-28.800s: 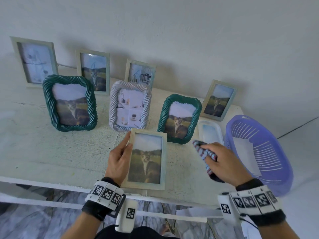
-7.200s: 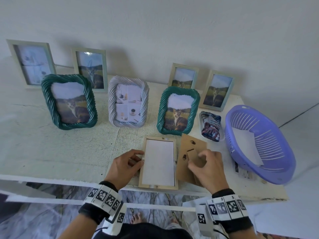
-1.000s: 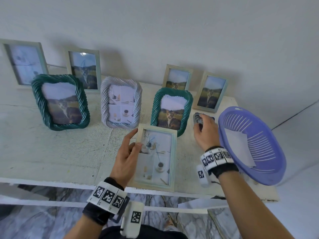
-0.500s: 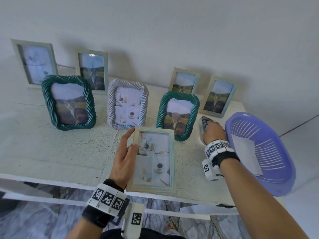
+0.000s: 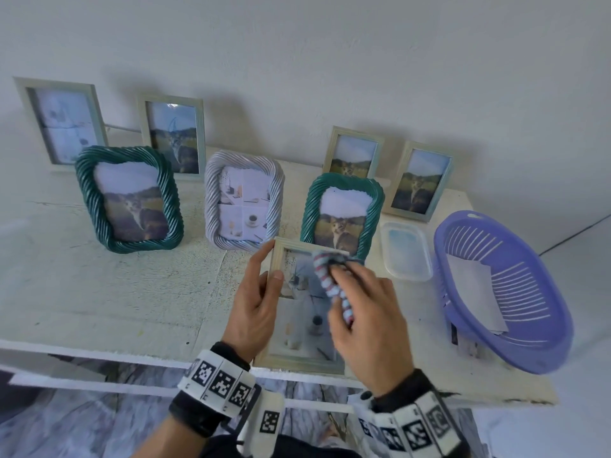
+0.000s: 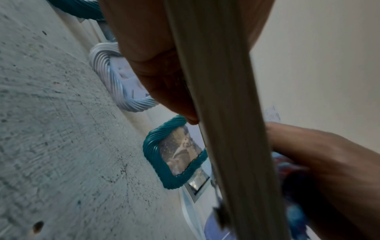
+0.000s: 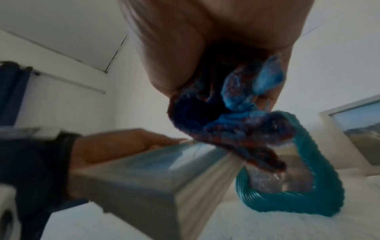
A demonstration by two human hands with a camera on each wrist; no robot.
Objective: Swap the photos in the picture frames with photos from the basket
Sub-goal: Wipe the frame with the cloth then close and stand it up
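Now the right hand is over the pale frame at lower centre of the head view; half a sec ago it was at the clear tray right of centre, fingers on the striped cloth. The cloth has left the tray w/ the hand: fingers are curled round it, bunched, and its end touches the glass near the frame's top right corner. The left hand hasn't shifted, thumb on the front of the left edge, fingers behind, clamped on the frame. The frame's lower edge sits near the front lip of the table, top tilted up off the surface.

The frame is pale wood w/ a greenish tint, portrait format, photo inside a white still life w/ a cup; details blur under the cloth.

Behind it stand two green rope-twist frames, a lilac one between them, and four plain frames along the wall. Most show a cat in a field. At right the purple basket holds a white sheet, approx. centre-right of the picture. The table is rough, off-white, chipped at the front; the wall is plain white. Marbled floor shows below.
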